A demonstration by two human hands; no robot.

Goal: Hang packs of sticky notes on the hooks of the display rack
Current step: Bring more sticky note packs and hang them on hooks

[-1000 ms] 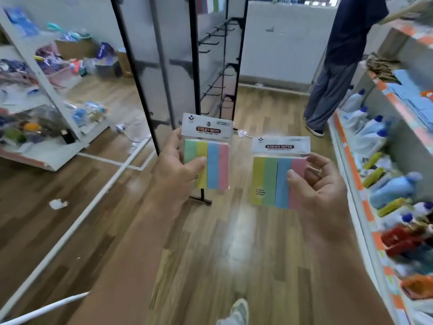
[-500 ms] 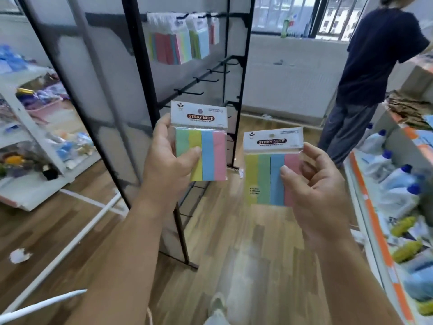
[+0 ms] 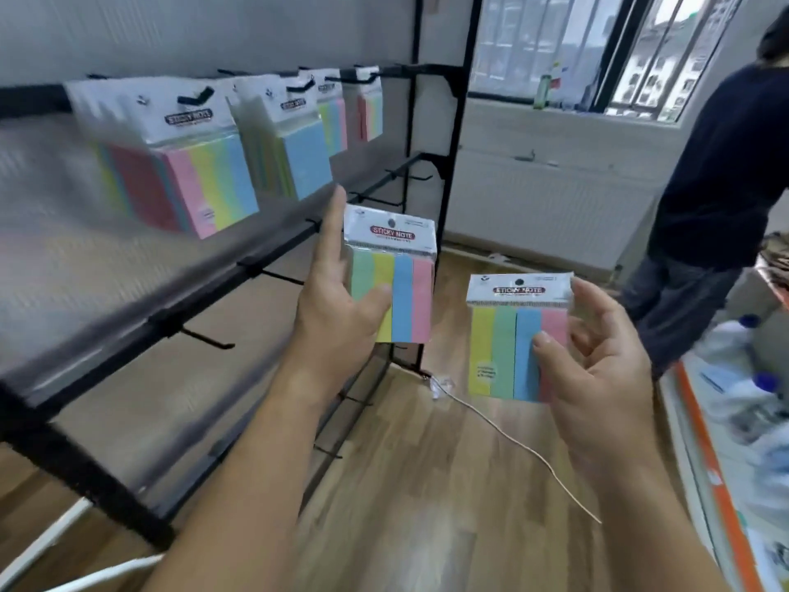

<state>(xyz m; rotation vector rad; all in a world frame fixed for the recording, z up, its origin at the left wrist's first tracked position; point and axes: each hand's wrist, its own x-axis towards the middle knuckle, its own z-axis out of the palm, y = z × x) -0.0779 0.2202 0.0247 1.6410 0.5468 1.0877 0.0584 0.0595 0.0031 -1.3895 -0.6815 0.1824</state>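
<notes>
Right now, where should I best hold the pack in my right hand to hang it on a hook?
Hold the pack by its coloured lower half, from its right edge, thumb in front, fingers behind, much as the right hand does. The hang hole sits in the white header on top, so keep that free.
</notes>
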